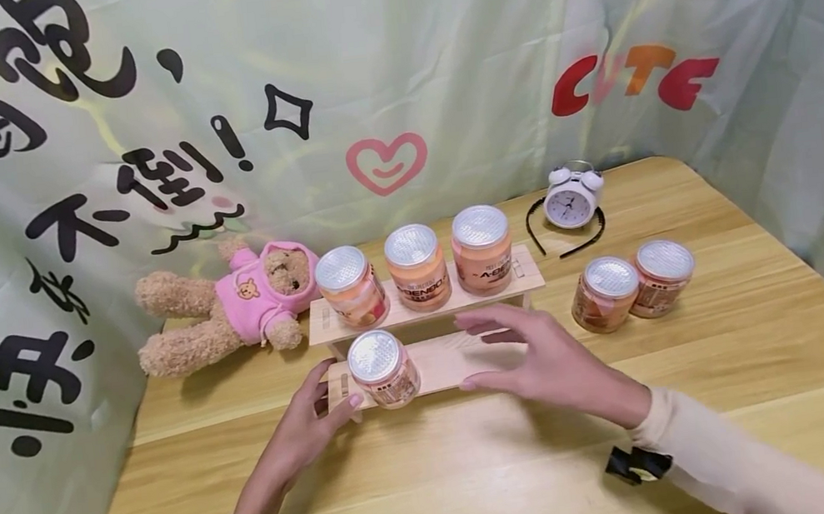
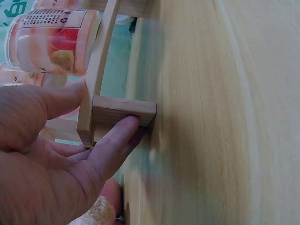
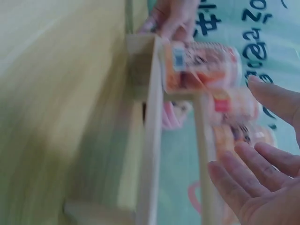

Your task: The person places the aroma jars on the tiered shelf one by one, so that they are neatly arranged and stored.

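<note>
A two-tier wooden rack [image 1: 446, 362] stands on the table, with one silver-lidded fruit jar [image 1: 386, 373] at the left of its lower tier. On the upper tier stand three more jars in a row: a left jar [image 1: 352, 288], a middle jar [image 1: 417, 269] and a right jar [image 1: 483, 251]. My left hand [image 1: 309, 427] grips the rack's lower left end, thumb on the board's top beside the jar and fingers against the wooden foot [image 2: 124, 110]. Over the right part of the lower tier hovers my right hand [image 1: 543, 356], fingers spread and holding nothing.
Right of the rack, two jars [image 1: 604, 295] [image 1: 661, 277] stand side by side on the table [image 1: 751, 330]. Behind them are a white alarm clock [image 1: 571, 197] and a black headband [image 1: 598, 233]. A teddy bear [image 1: 251, 303] in a pink hoodie lies left, before a printed curtain [image 1: 452, 60].
</note>
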Demonstrator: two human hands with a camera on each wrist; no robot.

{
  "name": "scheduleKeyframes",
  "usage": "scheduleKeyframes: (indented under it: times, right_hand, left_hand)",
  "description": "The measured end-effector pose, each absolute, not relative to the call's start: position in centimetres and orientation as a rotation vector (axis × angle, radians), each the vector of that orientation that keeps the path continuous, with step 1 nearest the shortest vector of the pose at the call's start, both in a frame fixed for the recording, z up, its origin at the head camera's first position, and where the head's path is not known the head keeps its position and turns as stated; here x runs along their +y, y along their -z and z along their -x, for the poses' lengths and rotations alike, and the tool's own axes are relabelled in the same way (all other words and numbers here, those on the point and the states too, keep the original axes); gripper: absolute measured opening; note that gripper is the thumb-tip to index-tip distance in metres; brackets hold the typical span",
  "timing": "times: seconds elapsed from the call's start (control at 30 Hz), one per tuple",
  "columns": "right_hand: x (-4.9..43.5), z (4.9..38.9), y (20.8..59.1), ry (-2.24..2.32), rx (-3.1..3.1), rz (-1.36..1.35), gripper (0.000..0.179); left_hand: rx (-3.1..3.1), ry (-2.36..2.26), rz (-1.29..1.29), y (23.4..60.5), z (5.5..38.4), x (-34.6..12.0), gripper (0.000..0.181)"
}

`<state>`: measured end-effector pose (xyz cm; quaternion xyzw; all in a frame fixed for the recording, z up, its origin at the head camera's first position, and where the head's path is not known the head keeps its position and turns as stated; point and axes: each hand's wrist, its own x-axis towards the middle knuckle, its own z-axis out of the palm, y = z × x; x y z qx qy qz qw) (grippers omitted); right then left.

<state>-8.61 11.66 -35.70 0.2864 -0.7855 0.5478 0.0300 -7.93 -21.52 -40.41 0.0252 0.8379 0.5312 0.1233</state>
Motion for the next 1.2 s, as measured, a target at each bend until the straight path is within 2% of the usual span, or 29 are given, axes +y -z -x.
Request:
scheduleKeyframes:
  times: [0.23,0.6,1.0,1.2]
  right_hand:
    - [16.0,8.1,34.9,-1.505,-2.346,-0.802,0.066]
    - [23.1,7.0,33.2,-1.331,-2.418,-0.402,0.076]
    - [29.2,7.9,35.6,-1.299,-2.544,-0.037,0.081]
    - [31.0,9.0,37.5,-1.288,-2.607,0.026,0.087]
  left_hand:
    - [2.436,-1.563,-0.067,40.5,7.8,-21.7,0.064]
    - [2.427,-1.562,-0.069,40.4,7.8,-21.7,0.063]
    - [2.433,-1.558,-0.068,40.3,7.8,-21.6,0.063]
    - [2.431,-1.559,-0.069,40.3,7.9,-21.6,0.064]
